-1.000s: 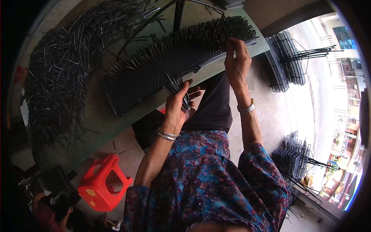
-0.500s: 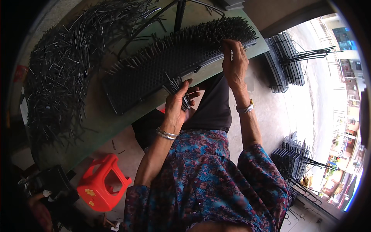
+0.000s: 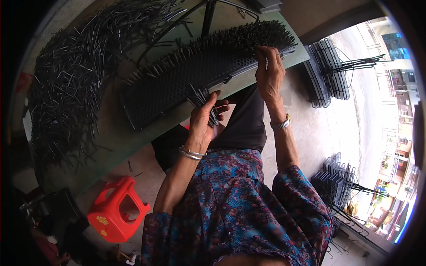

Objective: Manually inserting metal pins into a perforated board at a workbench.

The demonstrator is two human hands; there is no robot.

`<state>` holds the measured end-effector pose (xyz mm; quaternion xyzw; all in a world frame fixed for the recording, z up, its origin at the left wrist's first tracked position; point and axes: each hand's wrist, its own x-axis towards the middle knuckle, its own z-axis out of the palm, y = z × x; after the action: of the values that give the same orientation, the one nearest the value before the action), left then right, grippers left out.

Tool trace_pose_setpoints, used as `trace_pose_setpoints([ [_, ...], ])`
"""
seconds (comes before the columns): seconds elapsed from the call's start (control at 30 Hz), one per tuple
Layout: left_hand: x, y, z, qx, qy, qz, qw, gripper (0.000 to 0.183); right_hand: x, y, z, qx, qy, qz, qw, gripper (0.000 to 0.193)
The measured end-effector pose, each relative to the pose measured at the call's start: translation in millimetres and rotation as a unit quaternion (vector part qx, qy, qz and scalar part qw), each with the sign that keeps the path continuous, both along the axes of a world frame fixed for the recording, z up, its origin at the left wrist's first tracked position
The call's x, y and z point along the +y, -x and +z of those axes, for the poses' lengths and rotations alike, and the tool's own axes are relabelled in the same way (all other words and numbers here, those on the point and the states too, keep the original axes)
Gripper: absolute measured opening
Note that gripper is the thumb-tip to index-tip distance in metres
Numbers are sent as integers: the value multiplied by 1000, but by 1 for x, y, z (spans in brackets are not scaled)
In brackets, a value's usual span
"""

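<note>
A long black perforated board (image 3: 155, 99) lies slantwise along the table's near edge. Rows of thin black sticks (image 3: 235, 40) stand up in its far and right parts, while holes show bare at its left and near side. My left hand (image 3: 205, 114) is closed around a bundle of the same black sticks (image 3: 199, 96), just off the board's near edge. At the board's right end, my right hand (image 3: 270, 68) has its fingertips pinched together low among the standing sticks; whatever lies between them is too small to make out.
A big loose heap of black sticks (image 3: 75, 84) covers the left of the green table (image 3: 111, 157). A red plastic stool (image 3: 117, 210) stands on the floor at lower left. Black wire racks (image 3: 328, 66) are stacked to the right, with more racks (image 3: 335, 181) lower down.
Very little differs. Both hands keep almost the same place and grip, and the board looks nearly unmoved. At the lower left edge, another person has shifted slightly.
</note>
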<state>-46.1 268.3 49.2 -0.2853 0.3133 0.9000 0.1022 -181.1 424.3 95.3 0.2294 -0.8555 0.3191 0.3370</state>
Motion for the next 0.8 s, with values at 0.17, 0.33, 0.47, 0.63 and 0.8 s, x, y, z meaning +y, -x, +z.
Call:
trace_pose_setpoints([
  [0.17, 0, 0, 0, 2, -3, -1, 1000, 32, 1, -1, 1, -8, 19, 10, 1000, 13],
  [0.33, 0, 0, 0, 2, -3, -1, 1000, 32, -1, -3, 4, -30, 38, 10, 999, 12],
  [0.47, 0, 0, 0, 3, 2, -4, 1000, 32, 1, -2, 4, -36, 30, 32, 998, 12],
  [0.63, 0, -1, -1, 7, 5, -3, 1000, 32, 3, -4, 8, -47, 29, 69, 996, 12],
  [0.8, 2, -1, 0, 5, 10, -9, 1000, 32, 8, -6, 9, -57, 5, 63, 996, 14],
])
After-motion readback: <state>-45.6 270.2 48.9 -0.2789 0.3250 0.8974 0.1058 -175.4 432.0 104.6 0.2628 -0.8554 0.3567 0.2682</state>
